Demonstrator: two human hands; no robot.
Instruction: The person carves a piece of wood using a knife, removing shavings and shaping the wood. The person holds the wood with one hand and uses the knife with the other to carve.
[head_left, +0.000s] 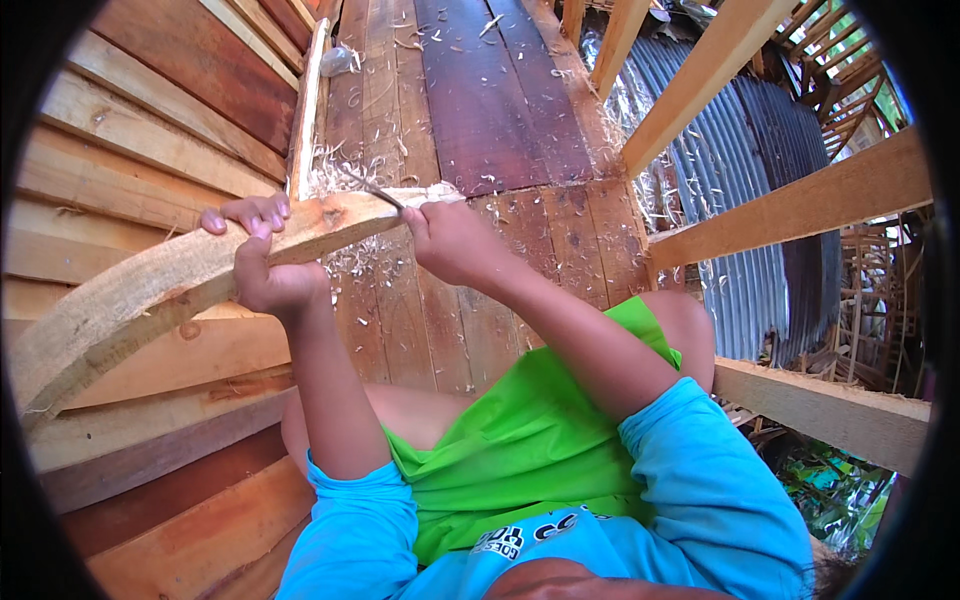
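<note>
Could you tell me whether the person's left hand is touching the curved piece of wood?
Touching: in the head view, the left hand wraps the curved piece of wood, its fingers hooked over the top edge.

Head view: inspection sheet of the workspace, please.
Surface: plank floor, boards of mixed colour, dark ones in the middle.
Job's things: curved wooden piece held at an angle; thin blade laid against its upper end.
Clutter: wood shavings scattered on the floor below the cut.
Hands: left hand wraps the wooden piece, fingers over its top edge; right hand grips the blade's handle end.
Cables: nothing seen.
Surroundings: plank wall on the left, timber beams and corrugated metal sheet on the right.
</note>
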